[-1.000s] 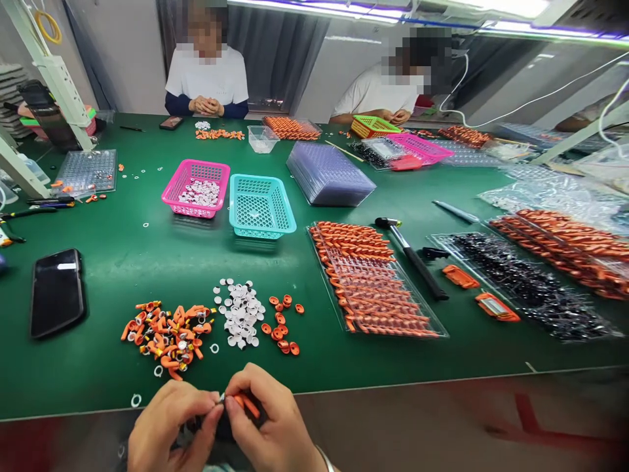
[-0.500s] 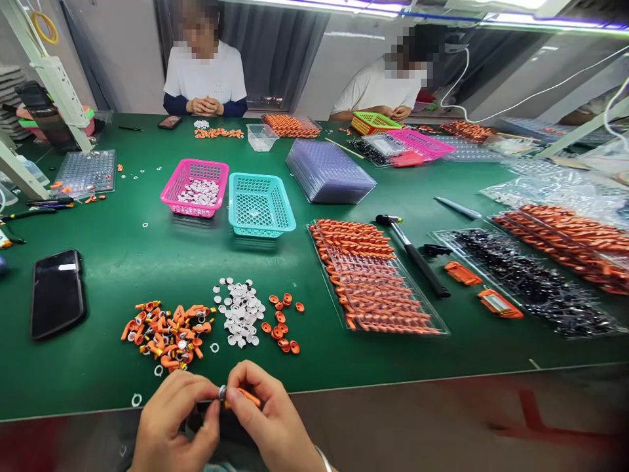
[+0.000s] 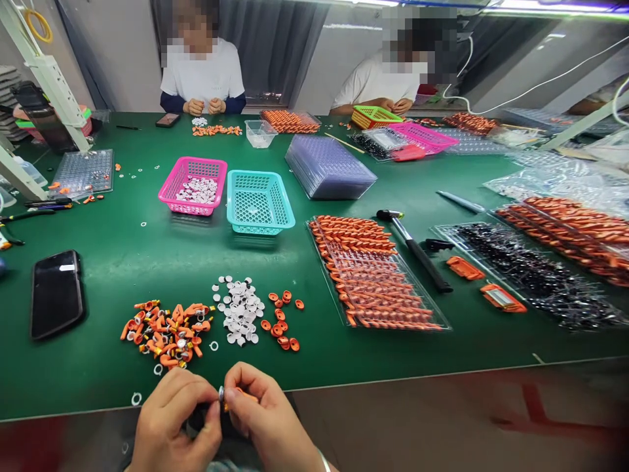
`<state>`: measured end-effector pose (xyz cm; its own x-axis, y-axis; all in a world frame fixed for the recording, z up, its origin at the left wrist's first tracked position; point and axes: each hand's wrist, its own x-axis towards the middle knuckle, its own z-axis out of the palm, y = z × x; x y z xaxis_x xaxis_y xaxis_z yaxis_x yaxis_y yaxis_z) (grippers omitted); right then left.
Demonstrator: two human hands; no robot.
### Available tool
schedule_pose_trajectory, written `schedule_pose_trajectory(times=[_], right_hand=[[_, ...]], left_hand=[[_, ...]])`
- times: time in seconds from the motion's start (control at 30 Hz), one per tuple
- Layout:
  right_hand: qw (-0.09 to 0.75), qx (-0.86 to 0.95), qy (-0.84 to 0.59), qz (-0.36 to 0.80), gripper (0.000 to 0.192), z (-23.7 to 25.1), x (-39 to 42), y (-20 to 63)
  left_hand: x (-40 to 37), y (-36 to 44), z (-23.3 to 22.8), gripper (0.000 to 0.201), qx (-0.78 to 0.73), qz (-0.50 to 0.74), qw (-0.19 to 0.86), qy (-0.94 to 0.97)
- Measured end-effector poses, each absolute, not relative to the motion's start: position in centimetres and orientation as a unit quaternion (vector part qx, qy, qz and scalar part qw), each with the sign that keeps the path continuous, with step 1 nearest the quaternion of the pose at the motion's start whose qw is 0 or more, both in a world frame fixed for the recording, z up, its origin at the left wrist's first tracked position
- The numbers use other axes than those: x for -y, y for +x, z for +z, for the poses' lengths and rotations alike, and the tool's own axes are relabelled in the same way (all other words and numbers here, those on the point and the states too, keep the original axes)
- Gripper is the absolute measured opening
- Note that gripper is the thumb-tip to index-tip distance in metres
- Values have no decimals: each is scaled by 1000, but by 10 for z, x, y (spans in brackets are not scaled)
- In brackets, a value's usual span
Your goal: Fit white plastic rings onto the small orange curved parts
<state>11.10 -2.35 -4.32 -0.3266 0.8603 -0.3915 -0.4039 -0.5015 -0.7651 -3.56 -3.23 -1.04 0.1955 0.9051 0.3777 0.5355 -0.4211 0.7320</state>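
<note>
At the table's front edge, my left hand [image 3: 177, 419] pinches the rim of a small silver round piece [image 3: 221, 394] between thumb and forefinger. My right hand [image 3: 268, 416] is closed on a small orange plastic part [image 3: 248, 395], mostly covered by the fingers. The two pieces meet between my fingertips; whether they are joined is hidden. Just beyond lies a heap of orange parts [image 3: 170, 331] with silver and yellow bits. To its right are a pile of white round caps [image 3: 242, 311] and several orange oval cups [image 3: 280, 318]. Loose white rings [image 3: 136, 398] lie near the left hand.
A pink basket [image 3: 167, 196] of white pieces stands beside a turquoise basket [image 3: 260, 229]. Stacked clear trays [image 3: 334, 174], a tray of orange parts [image 3: 373, 282], a hammer [image 3: 417, 255] and black parts [image 3: 531, 269] lie rightward. A phone [image 3: 57, 295] is left. Two people sit opposite.
My right fingers have closed further over the orange part, so less of it shows. The person opposite on the left has moved their clasped hands apart. The view has shifted slightly.
</note>
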Motion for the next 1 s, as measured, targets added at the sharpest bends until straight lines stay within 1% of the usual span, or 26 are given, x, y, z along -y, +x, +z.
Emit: schedule_pose_trajectory(times=[0.17,0.3,0.57,1.0], right_hand=[[355,152,-339,858,32,-40,18,114],[324,104,-297,892,24,-39,16,119],[315,80,-258,910,17,-39,17,121],[337,79,-280,896,21,-38,20,123]], left_hand=[[30,-39,-7,14,-478,371,261,752],[30,-38,-6,14,-482,348,284,752],[27,-38,-3,15,-469,319,269,778],[25,-36,-5,13,-484,308,272,773]])
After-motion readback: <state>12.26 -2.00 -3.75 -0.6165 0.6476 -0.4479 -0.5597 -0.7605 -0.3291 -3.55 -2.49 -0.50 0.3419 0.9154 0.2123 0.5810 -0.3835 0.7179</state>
